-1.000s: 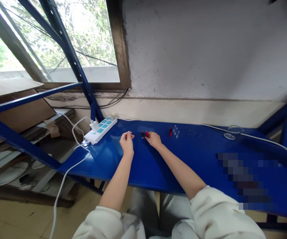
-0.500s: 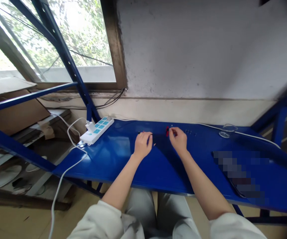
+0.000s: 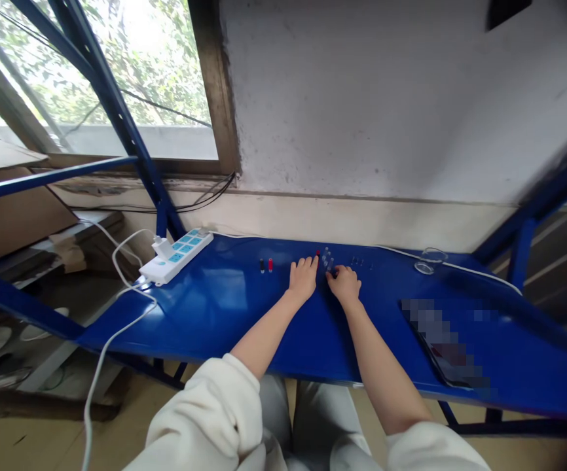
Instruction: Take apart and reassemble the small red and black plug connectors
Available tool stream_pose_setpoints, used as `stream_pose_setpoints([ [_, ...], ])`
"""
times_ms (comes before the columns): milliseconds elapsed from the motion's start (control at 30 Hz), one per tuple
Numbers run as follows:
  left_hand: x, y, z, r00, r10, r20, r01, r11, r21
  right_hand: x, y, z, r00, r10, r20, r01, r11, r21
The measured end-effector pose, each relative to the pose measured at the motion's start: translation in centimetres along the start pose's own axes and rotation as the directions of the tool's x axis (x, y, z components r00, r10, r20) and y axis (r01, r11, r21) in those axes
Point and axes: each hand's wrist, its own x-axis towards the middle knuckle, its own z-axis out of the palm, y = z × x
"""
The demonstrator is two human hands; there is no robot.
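My left hand (image 3: pixel 304 280) lies over the blue tabletop with its fingers stretched forward. Its index fingertip is at a small red piece (image 3: pixel 317 252), partly covered from view. Just right of it, my right hand (image 3: pixel 345 285) has its fingers curled together, low over the surface. Those fingertips are beside a group of small clear pieces (image 3: pixel 327 256); what they pinch, if anything, is too small to make out. To the left of my left hand, a small black cylinder (image 3: pixel 262 265) and a small red cylinder (image 3: pixel 270 265) stand side by side.
A white power strip (image 3: pixel 178 256) with a plugged-in adapter and a cable sits at the left. More tiny clear pieces (image 3: pixel 357 261) lie right of my hands. A clear round object (image 3: pixel 423 268) is at the back right, near a dark, blurred-out flat object (image 3: pixel 440 347).
My left hand has moved right to the small red piece, uncovering the black and red cylinders. My right hand has shifted from that red piece to the clear pieces. The view has turned slightly.
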Motion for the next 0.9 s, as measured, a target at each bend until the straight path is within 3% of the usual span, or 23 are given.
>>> stream_pose_setpoints([
  [233, 0.1, -0.7, -0.8, 0.988, -0.044, -0.149, 0.014, 0.981, -0.194, 0.2, -0.2, 0.7, 0.999, -0.019, -0.029, 0.018, 0.999, -0.031],
  [433, -1.7, -1.3, -2.7, 0.972, -0.220, -0.084, 0.149, 0.852, -0.502, 0.6, -0.2, 1.1, 1.000, -0.011, -0.024, 0.010, 1.000, -0.027],
  [567, -3.0, -0.8, -3.6, 0.950, -0.293, -0.111, 0.173, 0.785, -0.594, 0.5, -0.3, 0.9, 1.000, -0.008, -0.026, 0.008, 1.000, -0.020],
  [767, -3.1, -0.5, -3.4, 0.938, -0.283, -0.199, 0.104, 0.781, -0.616, -0.6, -1.1, -0.1, 0.968, -0.245, 0.053, 0.245, 0.970, 0.009],
  [900, -3.1, -0.8, -3.2, 0.930, -0.292, -0.224, 0.095, 0.779, -0.620, -1.2, -1.7, -0.5, 0.937, -0.345, 0.043, 0.343, 0.938, 0.045],
])
